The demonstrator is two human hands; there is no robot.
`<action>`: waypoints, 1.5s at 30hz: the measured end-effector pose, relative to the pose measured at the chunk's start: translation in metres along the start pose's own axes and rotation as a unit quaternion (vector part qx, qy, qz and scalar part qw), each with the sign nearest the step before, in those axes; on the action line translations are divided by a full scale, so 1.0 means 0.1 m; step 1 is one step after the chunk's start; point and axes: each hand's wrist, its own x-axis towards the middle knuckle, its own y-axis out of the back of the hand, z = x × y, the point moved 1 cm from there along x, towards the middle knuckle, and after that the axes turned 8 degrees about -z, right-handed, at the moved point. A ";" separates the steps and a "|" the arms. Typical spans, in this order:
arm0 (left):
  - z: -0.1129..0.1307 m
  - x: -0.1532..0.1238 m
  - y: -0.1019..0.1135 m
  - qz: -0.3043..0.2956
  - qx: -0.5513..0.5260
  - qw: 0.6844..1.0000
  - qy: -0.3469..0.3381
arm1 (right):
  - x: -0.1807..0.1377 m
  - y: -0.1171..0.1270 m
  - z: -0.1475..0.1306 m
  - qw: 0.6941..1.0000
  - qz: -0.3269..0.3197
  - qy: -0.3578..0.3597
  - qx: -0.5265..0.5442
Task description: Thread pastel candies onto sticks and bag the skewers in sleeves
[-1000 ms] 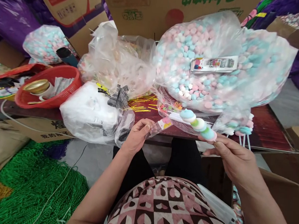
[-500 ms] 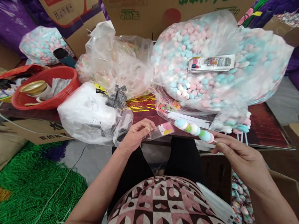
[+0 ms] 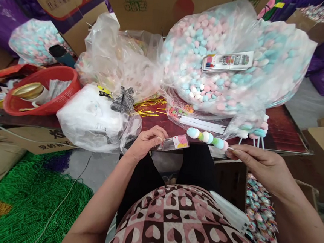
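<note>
In the head view, the left hand (image 3: 149,140) has its thumb and fingertips clamped on one end of a clear sleeve (image 3: 180,141) with a pink and yellow print. The right hand (image 3: 260,162) pinches the thin stick of a skewer (image 3: 207,137), strung with blue, white, green and pink pieces. The skewer points left, its blue tip near the printed end of the sleeve but apart from it. Both are held up at the near edge of the dark red worktop (image 3: 291,129).

Beyond the skewer lie white strips (image 3: 203,124) and a big bag (image 3: 187,29) of pastel sweets, with a stack of printed packets (image 3: 228,61) on top. More skewers (image 3: 259,133) sit just beside its near right corner (their sticks point toward the person). Left of the strips are yellow ties (image 3: 147,112), then a white bag (image 3: 94,113) with a grey striped bow (image 3: 123,100) by it, and a red basket (image 3: 71,91) holding a gold bowl (image 3: 30,90). Green cords (image 3: 30,200) cover the floor at lower left.
</note>
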 end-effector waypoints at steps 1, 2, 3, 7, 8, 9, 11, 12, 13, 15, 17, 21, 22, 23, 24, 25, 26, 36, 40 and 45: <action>0.00 0.00 0.00 0.002 0.003 1.000 0.001 | 0.00 0.00 0.00 1.000 0.001 -0.012 0.009; -0.01 0.00 0.00 0.007 0.002 1.000 0.001 | -0.01 -0.01 0.01 1.000 0.001 -0.019 0.017; -0.01 0.00 0.01 0.013 -0.001 1.000 -0.001 | -0.02 -0.01 0.02 1.000 0.002 -0.021 0.022; -0.03 0.01 0.01 0.037 -0.002 0.999 -0.006 | -0.04 -0.02 0.04 1.000 0.002 -0.015 0.020; -0.04 0.01 0.01 0.040 0.002 0.999 -0.004 | -0.04 -0.02 0.04 1.000 0.005 -0.011 0.019; -0.03 0.01 0.00 0.040 0.005 0.999 -0.002 | -0.04 -0.01 0.04 1.000 0.009 -0.009 0.019; -0.03 0.01 0.00 0.034 0.007 0.999 0.005 | -0.04 -0.01 0.03 1.000 0.022 -0.006 0.022; -0.02 0.00 0.00 0.029 0.006 1.000 0.007 | -0.04 -0.01 0.03 0.999 0.029 -0.004 0.024; -0.02 0.00 -0.01 0.024 0.005 1.000 0.010 | -0.04 -0.01 0.02 0.999 0.033 -0.003 0.026; -0.02 0.00 -0.01 0.017 0.002 1.000 0.011 | -0.05 -0.01 0.02 0.999 0.034 0.004 0.025; -0.02 -0.01 -0.01 0.020 -0.007 1.000 0.009 | -0.06 -0.02 0.02 0.999 0.031 0.013 0.024; -0.02 -0.01 -0.01 0.037 -0.015 0.999 0.008 | -0.08 -0.02 0.03 0.999 0.041 0.020 0.016; -0.02 -0.01 -0.01 0.036 -0.010 0.999 0.008 | -0.08 -0.02 0.04 0.999 0.038 0.021 0.008; -0.02 0.00 -0.01 0.032 -0.005 0.999 0.008 | -0.07 -0.02 0.04 0.999 0.032 0.022 -0.004; -0.01 0.00 -0.01 0.029 -0.001 1.000 0.006 | -0.07 -0.01 0.04 0.999 0.025 0.025 -0.017; -0.01 0.00 -0.01 0.026 0.000 1.000 0.004 | -0.07 -0.01 0.03 0.999 0.021 0.028 -0.029; -0.01 0.00 -0.01 0.024 0.001 1.000 0.002 | -0.07 -0.01 0.03 0.999 0.018 0.029 -0.038; -0.03 0.00 -0.02 0.018 0.005 1.000 0.020 | -0.07 -0.03 0.09 0.999 -0.038 -0.015 0.019; -0.04 0.02 -0.02 0.025 0.004 1.000 0.003 | -0.06 -0.01 0.00 0.999 -0.041 -0.032 0.012; 0.00 0.04 -0.01 0.022 0.054 0.998 -0.009 | -0.05 0.01 0.00 0.998 -0.055 -0.026 -0.006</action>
